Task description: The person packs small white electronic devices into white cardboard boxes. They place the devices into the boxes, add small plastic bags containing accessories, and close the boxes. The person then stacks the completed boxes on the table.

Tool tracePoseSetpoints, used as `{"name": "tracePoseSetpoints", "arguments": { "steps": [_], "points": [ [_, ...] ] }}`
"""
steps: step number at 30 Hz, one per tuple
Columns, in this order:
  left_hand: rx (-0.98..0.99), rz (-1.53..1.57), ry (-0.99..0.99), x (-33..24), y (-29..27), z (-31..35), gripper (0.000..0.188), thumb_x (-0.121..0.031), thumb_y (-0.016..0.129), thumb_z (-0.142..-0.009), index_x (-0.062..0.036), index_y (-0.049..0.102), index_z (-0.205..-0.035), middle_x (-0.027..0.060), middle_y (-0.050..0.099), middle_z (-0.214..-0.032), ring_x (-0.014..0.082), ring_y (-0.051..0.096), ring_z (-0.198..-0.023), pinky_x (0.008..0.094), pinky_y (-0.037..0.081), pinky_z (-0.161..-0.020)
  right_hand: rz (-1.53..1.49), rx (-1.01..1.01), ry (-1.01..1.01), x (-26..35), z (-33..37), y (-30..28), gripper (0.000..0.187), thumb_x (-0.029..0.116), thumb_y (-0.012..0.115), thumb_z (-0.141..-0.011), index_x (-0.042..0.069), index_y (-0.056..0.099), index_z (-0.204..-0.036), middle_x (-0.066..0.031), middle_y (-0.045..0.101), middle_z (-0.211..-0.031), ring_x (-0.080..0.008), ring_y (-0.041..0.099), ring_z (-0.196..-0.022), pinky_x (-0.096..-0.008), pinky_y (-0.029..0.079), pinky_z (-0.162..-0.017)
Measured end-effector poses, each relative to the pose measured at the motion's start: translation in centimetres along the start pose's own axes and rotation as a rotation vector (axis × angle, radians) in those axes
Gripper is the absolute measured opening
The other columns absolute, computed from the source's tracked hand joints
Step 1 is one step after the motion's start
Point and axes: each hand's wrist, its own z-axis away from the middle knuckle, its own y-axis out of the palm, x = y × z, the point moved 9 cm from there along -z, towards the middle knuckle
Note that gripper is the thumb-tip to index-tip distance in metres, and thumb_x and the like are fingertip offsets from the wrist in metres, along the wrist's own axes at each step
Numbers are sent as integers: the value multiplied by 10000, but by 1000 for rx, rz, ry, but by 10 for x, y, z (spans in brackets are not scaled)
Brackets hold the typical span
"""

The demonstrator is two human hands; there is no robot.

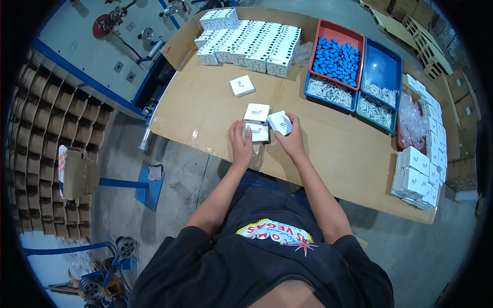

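Between the thumb and fingers of my right hand [291, 139] is a small white box [279, 123], tilted, at the right side of two others. Those are a far white box [257, 113] and a near white box [257, 132], lying one behind the other close to the table's front edge. My left hand [241, 143] is at their left, fingers stretched out, its thumb against the near box's left edge. Farther off, a single flat white box [242, 85] lies alone on the cardboard top.
Rows of stacked white boxes [246, 46] stand at the table's back. To the right are a red tray [340, 26] of blue pieces, blue and green trays [379, 119] of white pieces, clear plastic bags [411, 120], and more white boxes [417, 177]. Cardboard [190, 110] covers the table.
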Motion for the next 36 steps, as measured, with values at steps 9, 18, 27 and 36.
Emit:
{"name": "tracePoseSetpoints", "arguments": {
  "steps": [9,18,27,36],
  "points": [
    [924,1079,-1146,-126,51,57,669,-635,380,-1048,-104,472,-1443,77,624,-1182,186,656,-1033,345,551,-861,-138,220,-106,108,67,-51,835,15,647,-678,83,446,-1486,-168,384,-1416,-330,434,-1385,-424,355,-1164],
    [918,1136,-1016,-163,78,92,569,-599,430,-1051,-143,505,-1384,33,615,-1200,143,628,-1105,327,522,-928,209,45,-328,99,101,-85,793,519,729,-882,48,463,-1463,-237,477,-1431,-394,514,-1292,-450,438,-1066],
    [787,1205,-1016,-154,85,103,561,-568,469,-1050,-101,517,-1358,32,597,-1151,138,602,-1064,310,494,-942,334,-39,-530,105,110,-75,751,527,479,-1035,-100,461,-1447,-283,503,-1426,-431,530,-1273,-459,447,-1071],
    [681,1298,-1051,-145,83,103,491,-545,487,-1050,-128,546,-1304,23,594,-1139,132,584,-1069,326,477,-961,276,-36,-480,95,110,-68,668,460,394,-1080,-111,500,-1409,-286,546,-1393,-438,564,-1243,-455,460,-1057]
  ]
}}
